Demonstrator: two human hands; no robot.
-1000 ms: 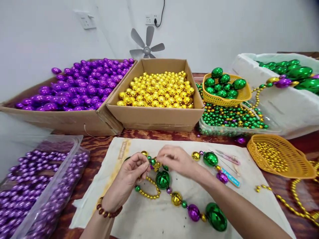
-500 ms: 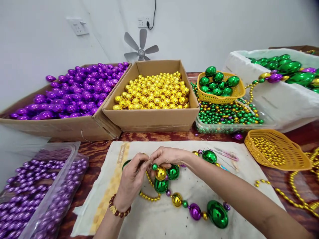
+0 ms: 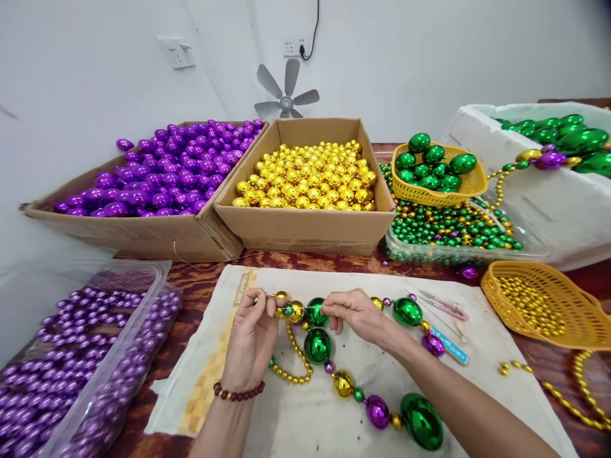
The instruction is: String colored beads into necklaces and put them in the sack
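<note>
Pinching a thin thread, the left hand and the right hand were held apart above the far half of the cloth. Each hand had thumb and fingers pressed together on the thread, which ran almost level between them. Whether the small green bead near the left fingers was on this thread, I could not tell.

One strand of green, gold and purple balls lay on the cloth, going from its far part toward its near edge. Left of the cloth's middle rested a loop of small gold beads. On the cloth's right part lay the pink snips and a blue tool.

Beyond the cloth's far edge stood a box with gold balls. To the cloth's right was a yellow basket, and to its left a clear tray with purple beads.
</note>
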